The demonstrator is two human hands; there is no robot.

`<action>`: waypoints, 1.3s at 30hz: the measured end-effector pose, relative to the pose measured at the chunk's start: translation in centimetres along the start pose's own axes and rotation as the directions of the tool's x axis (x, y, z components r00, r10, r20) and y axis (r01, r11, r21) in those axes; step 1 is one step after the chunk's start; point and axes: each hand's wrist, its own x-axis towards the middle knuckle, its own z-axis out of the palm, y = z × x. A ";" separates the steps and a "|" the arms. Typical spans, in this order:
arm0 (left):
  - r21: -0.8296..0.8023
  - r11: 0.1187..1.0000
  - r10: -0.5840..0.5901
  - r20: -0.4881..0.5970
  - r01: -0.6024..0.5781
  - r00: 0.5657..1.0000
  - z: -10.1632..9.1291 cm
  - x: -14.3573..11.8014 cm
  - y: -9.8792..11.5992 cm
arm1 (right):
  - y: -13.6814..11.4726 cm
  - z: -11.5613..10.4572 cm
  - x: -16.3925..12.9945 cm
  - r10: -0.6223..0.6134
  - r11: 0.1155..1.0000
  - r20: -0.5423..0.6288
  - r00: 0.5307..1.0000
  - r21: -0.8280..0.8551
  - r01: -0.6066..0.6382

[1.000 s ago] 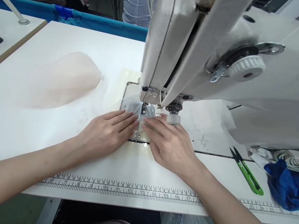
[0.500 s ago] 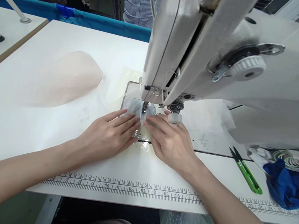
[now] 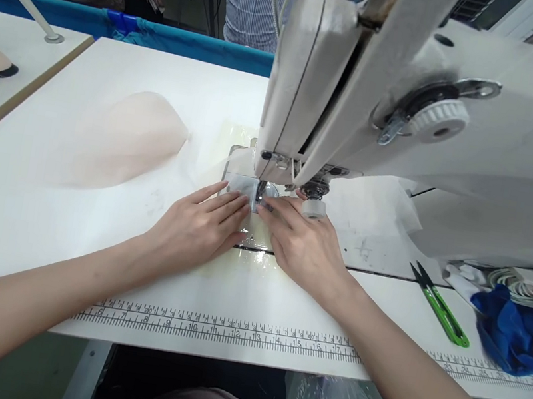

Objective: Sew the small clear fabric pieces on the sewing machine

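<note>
White sewing table (image 3: 87, 245) carries a sewing machine (image 3: 411, 114), where the left hand (image 3: 198, 229) and right hand (image 3: 304, 246) lie flat, fingertips nearly together, pinning sheer fabric (image 3: 242, 189) under the needle; it looks flimsy and slippery, best pressed near the seam.

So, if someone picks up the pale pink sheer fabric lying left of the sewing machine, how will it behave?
The pink sheer fabric is probably floppy: it lies in a soft, shapeless mound. It likely weighs very little, since the table shows through its edges. A push would probably bunch or slide it.
</note>
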 end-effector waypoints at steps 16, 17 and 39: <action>-0.130 0.976 -0.166 0.053 0.172 0.985 1.3 0.5 -1.2 | 0.7 -0.5 0.1 0.020 0.999 -0.011 1.000 -0.050 -0.020; -0.139 0.969 -0.198 0.064 0.205 0.978 1.5 0.4 -1.2 | 0.8 -0.5 0.1 0.025 0.999 -0.015 1.000 -0.034 -0.026; -0.706 0.313 -0.136 0.629 0.635 0.766 -9.1 -0.4 -8.3 | -3.6 -2.8 5.3 -0.012 -0.335 0.553 0.833 0.783 -0.525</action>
